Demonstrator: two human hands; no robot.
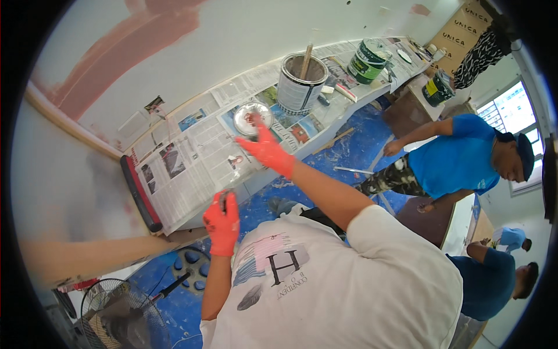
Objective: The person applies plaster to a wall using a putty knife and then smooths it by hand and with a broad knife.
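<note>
My right hand, in a coral-red glove, reaches over the newspaper-covered ledge. Its fingers are apart, with the tips at a round silver lid that has reddish smears on it. Whether they press on the lid I cannot tell. My left hand, gloved alike and marked with dark stains, is raised in front of the ledge. Its fingers are closed around a small dark object, mostly hidden, whose kind does not show. Just beyond the lid stands an open paint can with a wooden stick upright in it.
Farther along the ledge are a green paint can and a brush. A red-and-black bar lies at the ledge's left end. A wire fan stands lower left. A co-worker in a blue shirt is at the right, others behind.
</note>
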